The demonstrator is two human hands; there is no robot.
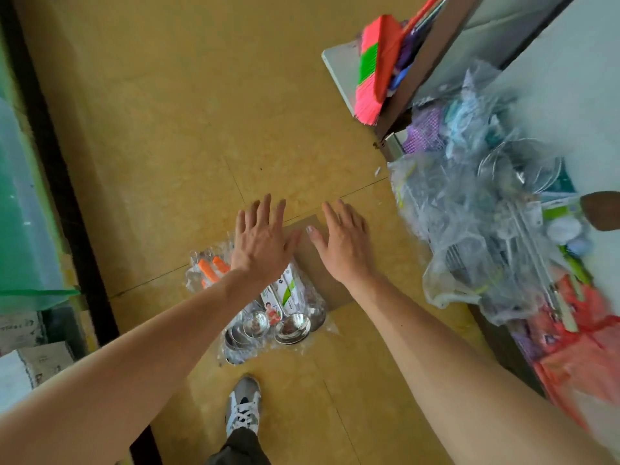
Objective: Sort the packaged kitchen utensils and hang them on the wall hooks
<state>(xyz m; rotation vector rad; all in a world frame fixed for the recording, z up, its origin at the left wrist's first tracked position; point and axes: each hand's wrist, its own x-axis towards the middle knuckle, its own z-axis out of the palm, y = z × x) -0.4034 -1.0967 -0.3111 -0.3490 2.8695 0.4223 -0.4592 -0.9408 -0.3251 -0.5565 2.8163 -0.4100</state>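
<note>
A pile of packaged steel ladles (278, 323) in clear plastic lies on the yellow floor below my hands, beside packs with orange-handled utensils (209, 268). A flat brown cardboard sheet (322, 273) lies just right of them. My left hand (261, 239) hovers over the packs, fingers spread, holding nothing. My right hand (345, 243) hovers over the cardboard, also spread and holding nothing. A big heap of bagged utensils (479, 236) sits against the wall at right. No wall hooks are in view.
A pink and green broom (375, 68) leans on a shelf at upper right. Red plastic bags (577, 360) lie at lower right. A green translucent bin (23, 209) and boxes (30, 364) stand on the left. My shoe (243, 407) is on the floor below the ladles.
</note>
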